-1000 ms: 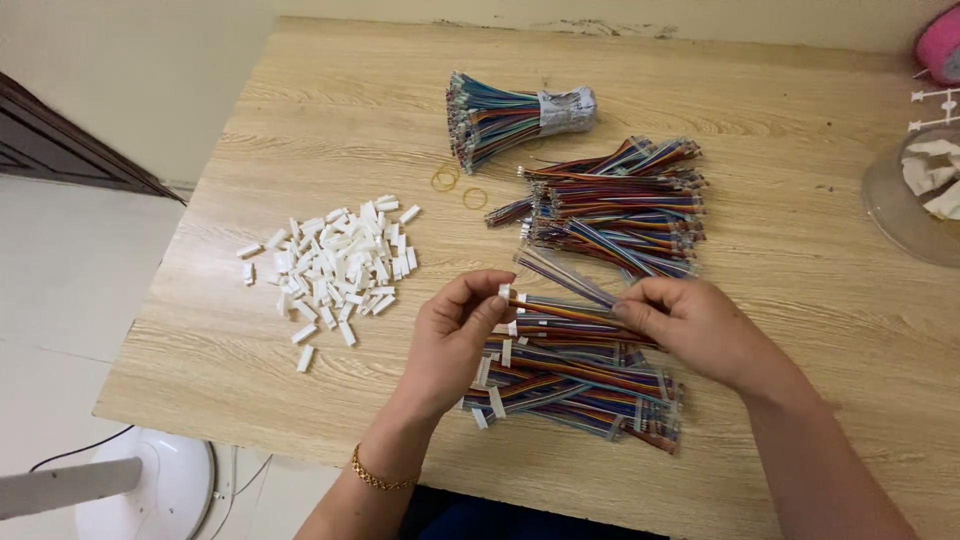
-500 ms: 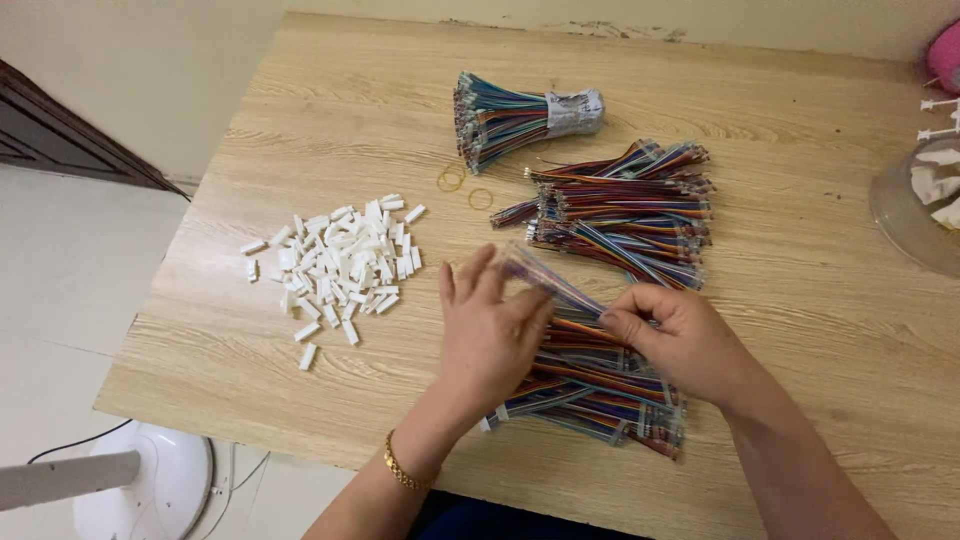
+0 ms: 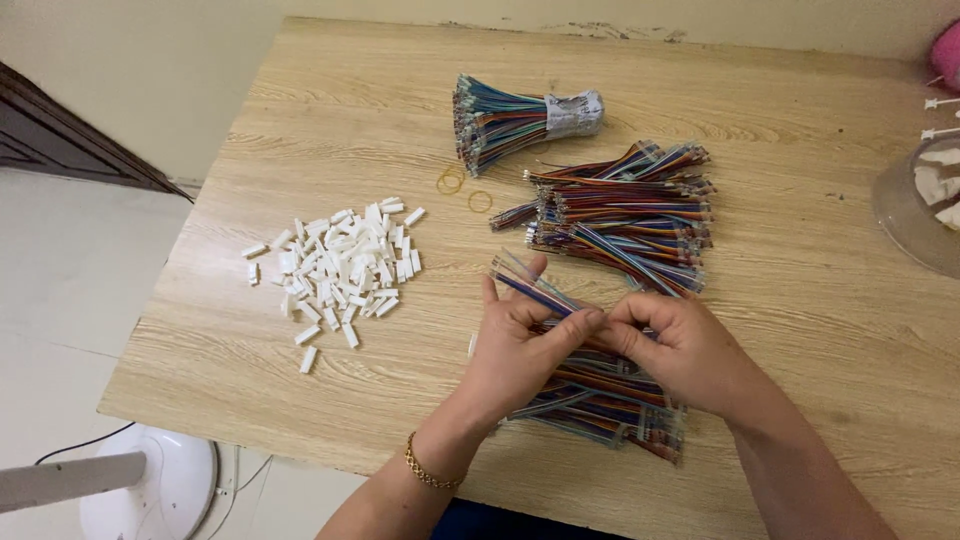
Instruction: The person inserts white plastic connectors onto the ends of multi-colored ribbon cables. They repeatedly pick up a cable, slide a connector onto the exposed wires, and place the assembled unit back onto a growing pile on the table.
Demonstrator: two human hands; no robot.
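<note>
On the near edge of the table: both hands meet over a flat pile of multicoloured ribbon wire pieces (image 3: 600, 395); the pile lies under the palms and reaches to the right of them.
Left hand (image 3: 520, 350): fingers spread upward, thumb and forefinger pinched on a short strip of ribbon wire (image 3: 530, 285); a gold bracelet (image 3: 428, 470) sits on the wrist.
Right hand (image 3: 680, 345): fingertips closed on the same strip at its near end, touching the left thumb tip; whether it also holds anything else cannot be told.
Strip: it slants up and to the left from the pinch, its free end sticking out past the left fingers, lifted off the pile.
Further pile (image 3: 625, 215): a second heap of the same striped wires, just beyond the hands, well filled and loosely stacked.
Bundle (image 3: 520, 120): a bunch of wires wrapped at one end in grey tape, lying behind the further pile.
Rubber bands (image 3: 465, 190): two yellow rings, side by side between bundle and further pile.
White connector housings (image 3: 340, 265): a loose heap to the left of the hands, well apart from the wires.
Wooden table (image 3: 800, 300): light grain; a clear container (image 3: 920, 205) stands at its right edge, cut off by the frame.
</note>
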